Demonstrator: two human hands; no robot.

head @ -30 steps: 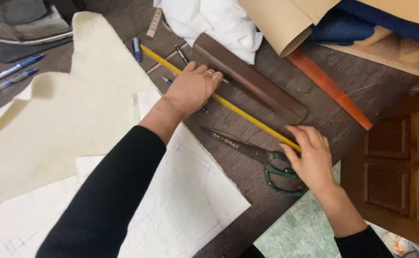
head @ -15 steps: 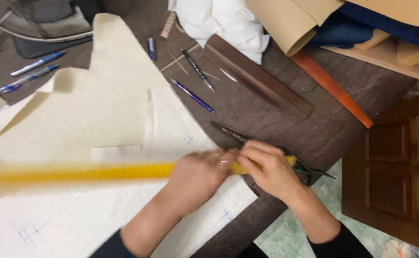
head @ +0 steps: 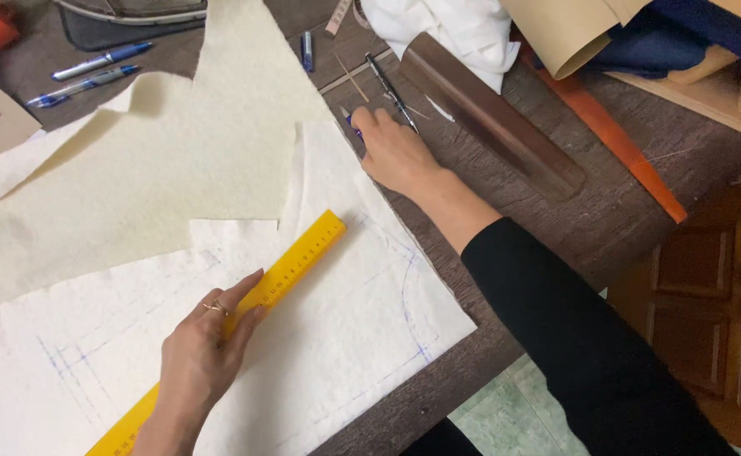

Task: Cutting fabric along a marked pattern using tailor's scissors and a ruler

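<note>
- My left hand lies flat and spread on the yellow ruler, fingers open and pressing down rather than curled round it, so my grip there is only weight, enough to stop the ruler sliding on the soft cloth.
- The ruler lies slantwise on the white fabric sheet, its far end pointing up toward the edge where the faint blue pattern lines run; it sits flat so a line can be drawn along it.
- My right hand is beyond the ruler's far end, at the sheet's upper edge, fingers bent down over a blue pen on the bench. Whether that grip has closed on the pen I cannot tell; only the pen's tip shows past my fingers.
- Just beyond that hand, further from the ruler, lie a dark pen and a long brown strip.
- A cream felt piece overlaps the sheet to the upper left of the ruler, left spread out flat.
- Two more blue pens lie well apart from the ruler, at the far left.
</note>
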